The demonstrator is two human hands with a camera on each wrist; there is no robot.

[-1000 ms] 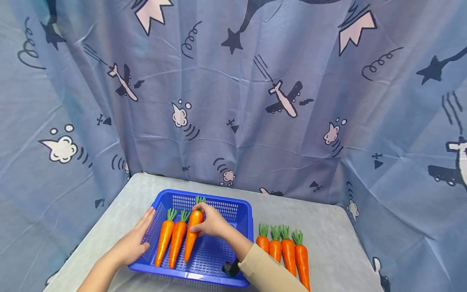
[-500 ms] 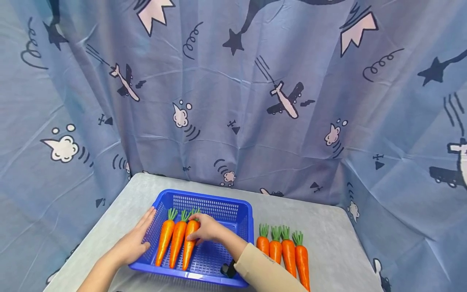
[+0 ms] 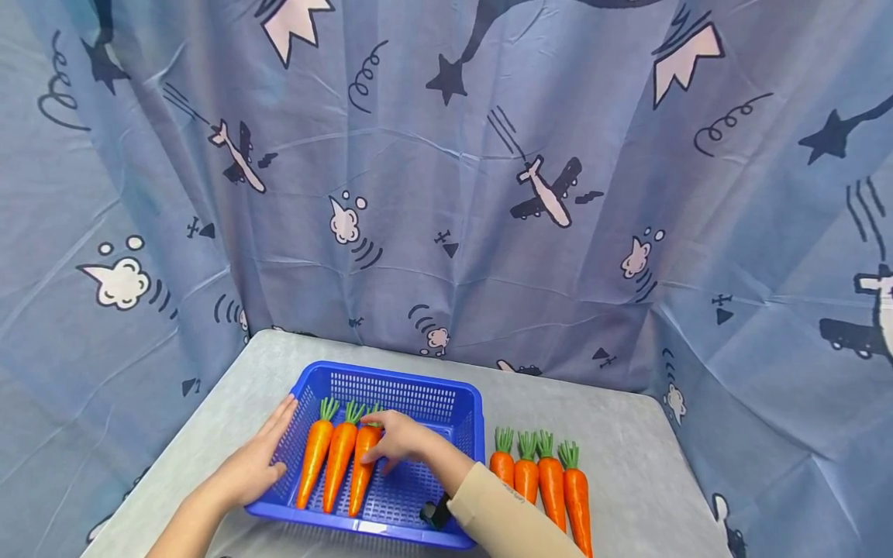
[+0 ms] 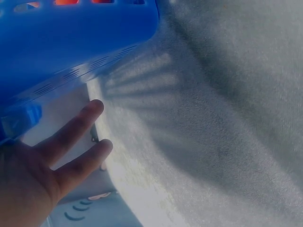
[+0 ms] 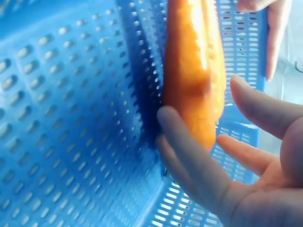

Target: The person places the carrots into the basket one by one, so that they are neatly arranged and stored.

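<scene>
Head view shows the basket (image 3: 314, 518), the left hand (image 3: 253, 463) straight-fingered at its left side, the right hand (image 3: 401, 439) inside, fingers loosely spread about its rightmost carrot (image 3: 360, 478), whose placing looks finished, the next move probably calling for withdrawal.

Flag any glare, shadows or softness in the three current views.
Head: mostly crisp, small glint on the near rim of the blue perforated plastic basket; left wrist: hazy, soft streaky shadows across the pale grey tabletop; right wrist: soft detail, strong glare on a glossy orange carrot, right edge washed out.
</scene>
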